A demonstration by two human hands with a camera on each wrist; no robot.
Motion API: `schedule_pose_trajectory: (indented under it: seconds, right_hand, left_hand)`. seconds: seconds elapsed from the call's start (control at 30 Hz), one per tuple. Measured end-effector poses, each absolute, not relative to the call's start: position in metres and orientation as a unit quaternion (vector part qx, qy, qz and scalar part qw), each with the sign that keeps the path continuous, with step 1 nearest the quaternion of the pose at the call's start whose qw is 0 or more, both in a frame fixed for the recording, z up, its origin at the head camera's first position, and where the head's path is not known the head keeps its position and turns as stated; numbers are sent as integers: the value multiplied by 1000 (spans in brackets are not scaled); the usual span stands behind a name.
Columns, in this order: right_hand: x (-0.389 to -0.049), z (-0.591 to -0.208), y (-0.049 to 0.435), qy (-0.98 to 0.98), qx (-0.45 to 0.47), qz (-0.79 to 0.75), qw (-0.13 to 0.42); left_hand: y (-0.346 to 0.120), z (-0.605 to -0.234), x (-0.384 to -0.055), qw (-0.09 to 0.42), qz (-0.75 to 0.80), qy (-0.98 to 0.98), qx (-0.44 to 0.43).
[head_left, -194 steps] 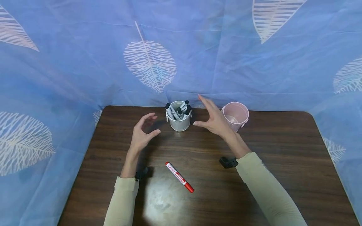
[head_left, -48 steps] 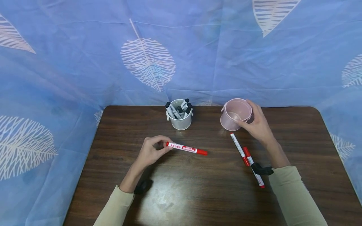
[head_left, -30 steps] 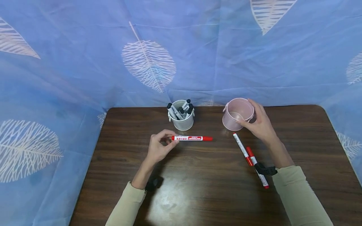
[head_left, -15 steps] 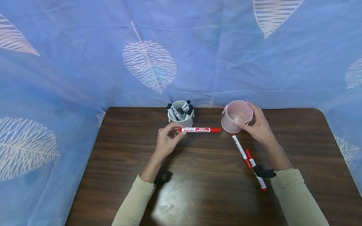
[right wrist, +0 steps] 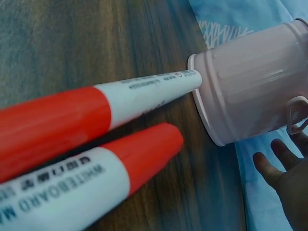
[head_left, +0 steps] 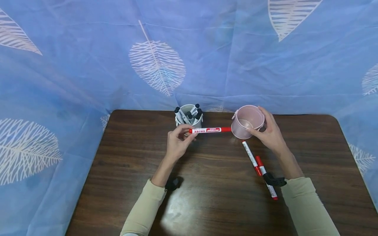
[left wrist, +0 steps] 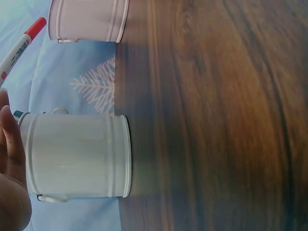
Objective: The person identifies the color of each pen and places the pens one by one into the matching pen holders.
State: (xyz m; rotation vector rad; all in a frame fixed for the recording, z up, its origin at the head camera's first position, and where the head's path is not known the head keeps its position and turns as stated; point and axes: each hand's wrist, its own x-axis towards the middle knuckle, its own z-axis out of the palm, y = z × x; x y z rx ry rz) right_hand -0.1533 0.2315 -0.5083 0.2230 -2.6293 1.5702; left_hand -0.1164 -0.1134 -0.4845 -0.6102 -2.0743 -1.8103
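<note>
My left hand pinches the end of a red whiteboard marker between thumb and fingers. The marker lies level in the air, its red cap overlapping the left side of the pink bucket in the head view. In the left wrist view the marker slants up near that bucket. My right hand holds the pink bucket at its right side, thumb at the near rim and fingers round the far side. The bucket's visible inside holds nothing. Behind my left hand stands a white bucket holding several black-capped markers.
Two more red markers lie side by side on the brown wooden table, in front of the pink bucket and beside my right wrist. A blue cloth with white leaf prints hangs behind the table.
The red marker, earlier on the table, is now in my left hand, which has moved up and right toward the pink bucket. My right hand has come to that bucket. Two markers now lie at right.
</note>
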Motion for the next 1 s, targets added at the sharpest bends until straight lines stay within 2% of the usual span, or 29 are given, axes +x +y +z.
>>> schedule_pose_trajectory:
  seconds: [0.2,0.5,1.0]
  right_hand:
    - [-144,-489,224,-856,75,510,34]
    - [-157,-520,236,-865,74,496,23]
    - [-157,-522,236,-864,81,495,35]
  left_hand:
    - [-104,-486,-120,166,-648,-708,-226]
    - [-95,-500,-136,181,-634,-722,-210]
    - [-73,-502,-141,176,-681,-679,-210]
